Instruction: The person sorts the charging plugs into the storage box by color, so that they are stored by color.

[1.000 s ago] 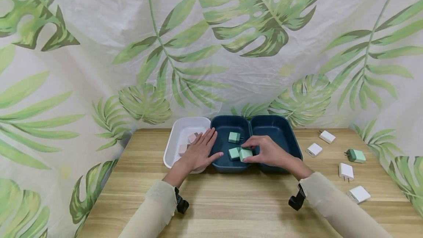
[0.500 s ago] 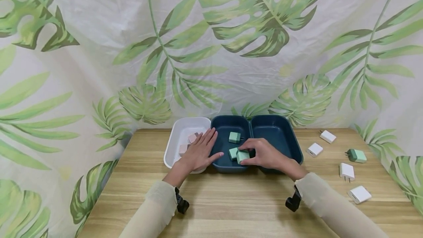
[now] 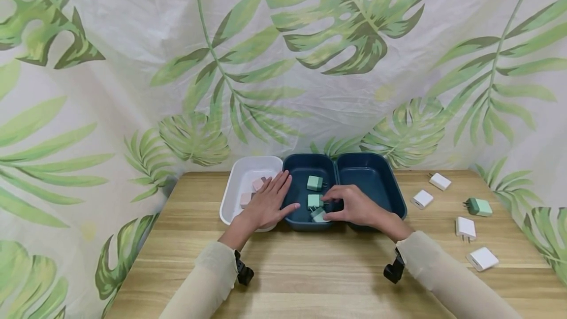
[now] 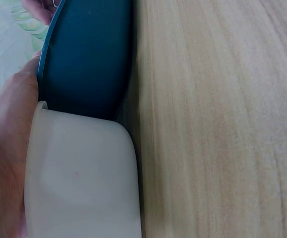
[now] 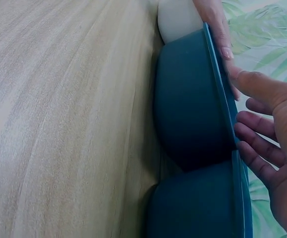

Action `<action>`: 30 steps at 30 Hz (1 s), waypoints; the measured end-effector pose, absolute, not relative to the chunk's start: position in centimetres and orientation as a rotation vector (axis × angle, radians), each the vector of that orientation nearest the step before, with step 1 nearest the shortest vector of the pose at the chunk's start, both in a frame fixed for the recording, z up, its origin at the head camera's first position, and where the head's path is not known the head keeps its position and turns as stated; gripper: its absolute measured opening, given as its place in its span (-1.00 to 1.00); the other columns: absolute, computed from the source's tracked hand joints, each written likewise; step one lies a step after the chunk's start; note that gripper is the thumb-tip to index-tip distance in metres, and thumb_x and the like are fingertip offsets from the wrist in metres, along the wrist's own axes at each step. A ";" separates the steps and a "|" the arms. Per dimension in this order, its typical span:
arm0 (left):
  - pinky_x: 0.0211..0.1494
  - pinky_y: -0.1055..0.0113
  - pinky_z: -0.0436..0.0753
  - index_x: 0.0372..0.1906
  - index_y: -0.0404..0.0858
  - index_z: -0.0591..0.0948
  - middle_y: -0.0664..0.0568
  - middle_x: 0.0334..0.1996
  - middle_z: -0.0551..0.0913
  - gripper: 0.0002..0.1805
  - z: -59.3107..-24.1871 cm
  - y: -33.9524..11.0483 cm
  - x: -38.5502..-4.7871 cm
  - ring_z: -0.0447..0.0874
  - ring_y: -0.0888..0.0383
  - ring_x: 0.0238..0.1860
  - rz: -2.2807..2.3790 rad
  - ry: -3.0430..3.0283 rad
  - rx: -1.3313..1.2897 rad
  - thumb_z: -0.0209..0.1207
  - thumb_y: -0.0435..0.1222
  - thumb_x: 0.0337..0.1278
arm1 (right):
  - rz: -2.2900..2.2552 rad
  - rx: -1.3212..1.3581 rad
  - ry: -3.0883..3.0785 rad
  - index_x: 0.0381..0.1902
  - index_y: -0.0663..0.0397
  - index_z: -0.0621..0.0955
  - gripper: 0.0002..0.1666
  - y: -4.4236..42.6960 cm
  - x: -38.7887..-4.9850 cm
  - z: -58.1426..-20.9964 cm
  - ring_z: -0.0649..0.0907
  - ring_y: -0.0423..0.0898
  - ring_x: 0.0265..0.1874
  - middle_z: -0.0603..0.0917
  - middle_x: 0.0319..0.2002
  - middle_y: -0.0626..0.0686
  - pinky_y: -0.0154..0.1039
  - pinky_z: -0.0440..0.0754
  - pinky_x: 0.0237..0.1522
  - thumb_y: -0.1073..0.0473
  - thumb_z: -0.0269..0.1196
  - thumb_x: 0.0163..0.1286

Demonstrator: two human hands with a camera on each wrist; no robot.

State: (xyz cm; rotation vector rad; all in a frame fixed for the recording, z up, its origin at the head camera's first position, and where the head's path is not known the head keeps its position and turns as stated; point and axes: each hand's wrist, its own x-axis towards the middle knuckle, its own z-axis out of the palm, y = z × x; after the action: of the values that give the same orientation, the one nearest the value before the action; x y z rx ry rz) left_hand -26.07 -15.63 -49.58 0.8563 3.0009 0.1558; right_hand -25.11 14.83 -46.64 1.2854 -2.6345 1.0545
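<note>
My left hand [image 3: 266, 206] lies with straight fingers over the shared edge of the white bin [image 3: 239, 174] and the middle dark blue bin [image 3: 296, 169]. Over the right side of that blue bin is my right hand [image 3: 356, 207], its thumb and fingers apart and nothing between them. Just off the thumb, a green plug charger [image 3: 318, 215] looks blurred and tilted in the blue bin. Two more green chargers, a middle one [image 3: 315, 202] and a far one [image 3: 314, 183], lie behind it. Pink chargers [image 3: 246, 199] in the white bin are partly hidden by the left hand.
A second dark blue bin [image 3: 365, 174] adjoins on the right. On the wooden table [image 3: 305, 279] at right lie several white chargers [image 3: 482, 258] and one green charger [image 3: 479, 207]. A leaf-patterned cloth [image 3: 248, 127] hangs behind.
My right hand has moved slightly left and let go of the green charger, which has dropped into the middle bin. Another green charger there has shifted. The left hand stays put.
</note>
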 end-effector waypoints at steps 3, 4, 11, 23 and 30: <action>0.74 -0.06 -0.11 0.74 -0.22 -0.15 -0.07 0.75 -0.25 0.02 -49.6 -15.6 -26.1 -0.30 0.00 0.75 0.152 3.003 0.853 -0.25 0.37 0.57 | 1.057 1.280 -2.634 0.04 0.23 0.80 -0.53 15.0 -25.0 -46.5 0.79 0.05 -0.07 0.81 -0.02 0.14 0.04 0.78 -0.01 0.12 0.62 0.22; 0.74 -0.07 -0.11 0.74 -0.22 -0.15 -0.07 0.75 -0.25 0.02 -49.6 -15.6 -26.1 -0.30 0.00 0.75 0.150 3.004 0.851 -0.25 0.37 0.56 | 1.056 1.281 -2.630 0.04 0.22 0.80 -0.53 15.0 -25.0 -46.4 0.79 0.06 -0.07 0.80 -0.02 0.13 0.03 0.78 -0.02 0.12 0.62 0.22; 0.74 -0.08 -0.09 0.74 -0.22 -0.14 -0.08 0.75 -0.23 0.02 -49.5 -15.7 -26.0 -0.29 -0.01 0.75 0.157 3.010 0.849 -0.24 0.37 0.56 | 1.044 1.294 -2.590 0.04 0.10 0.80 -0.57 15.6 -25.0 -46.2 0.79 0.05 -0.06 0.81 0.00 0.11 -0.02 0.79 -0.02 0.10 0.61 0.24; 0.73 -0.09 -0.04 0.74 -0.25 -0.08 -0.10 0.75 -0.18 0.03 -49.6 -15.8 -26.1 -0.26 -0.02 0.75 0.187 3.021 0.882 -0.25 0.38 0.55 | 1.045 1.236 -2.610 0.04 -0.03 0.82 -0.54 17.3 -24.7 -45.7 0.76 -0.10 0.05 0.79 0.04 -0.07 0.00 0.76 0.07 0.07 0.65 0.16; 0.72 -0.10 -0.01 0.73 -0.28 -0.04 -0.15 0.74 -0.13 0.03 -49.6 -15.8 -26.0 -0.21 -0.05 0.74 0.186 3.027 0.895 -0.26 0.39 0.55 | 1.041 1.227 -2.628 0.05 -0.08 0.81 -0.53 18.8 -24.7 -45.5 0.75 -0.08 0.08 0.78 0.07 -0.09 0.01 0.76 0.09 0.05 0.65 0.18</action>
State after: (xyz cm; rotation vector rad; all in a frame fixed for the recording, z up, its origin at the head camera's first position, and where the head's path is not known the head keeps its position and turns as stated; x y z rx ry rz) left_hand -26.03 -15.82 -49.63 0.8948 3.0273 0.1861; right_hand -24.71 18.76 -45.52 1.2272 -2.6277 1.0410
